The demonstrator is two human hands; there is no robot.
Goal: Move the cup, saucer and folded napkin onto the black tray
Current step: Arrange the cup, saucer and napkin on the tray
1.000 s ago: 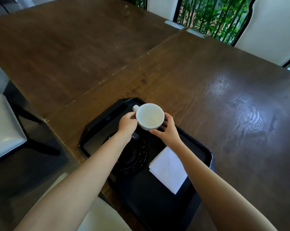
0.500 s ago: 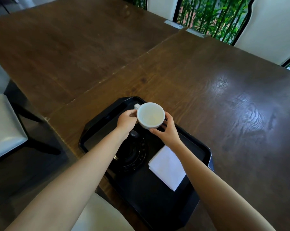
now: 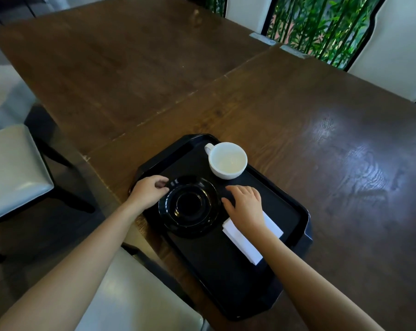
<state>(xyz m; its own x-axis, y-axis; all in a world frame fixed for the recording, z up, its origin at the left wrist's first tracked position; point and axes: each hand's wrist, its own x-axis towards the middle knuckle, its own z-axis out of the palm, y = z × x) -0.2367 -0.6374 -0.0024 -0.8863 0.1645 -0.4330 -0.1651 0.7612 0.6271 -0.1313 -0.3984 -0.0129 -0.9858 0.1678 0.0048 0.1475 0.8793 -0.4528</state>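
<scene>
Right now the white cup (image 3: pixel 227 161) stands upright on the black tray (image 3: pixel 295 212) near its far corner, handle pointing far-left, nothing touching it. Black saucer (image 3: pixel 190 206) lies flat on the tray's left half, just nearer than the cup. Left hand (image 3: pixel 148 193) is at the saucer's far-left rim, fingers curled w/ the tips at the edge; can't tell if they actually pinch it. Right hand (image 3: pixel 246 204) lies palm-down, fingers loosely spread, beside the saucer's right edge, wrist over the folded white napkin (image 3: pixel 244 242). Napkin lies flat on the tray, long axis running from the saucer twd the near-right, along the tray's own long axis. Tray sits at the edge of a dark wooden table (image 3: pixel 297 120), butted against a 2nd one far-left. Pale chair seats (image 3: pixel 11 163) at left, green bamboo (image 3: pixel 321 27) behind glass at the back.
</scene>
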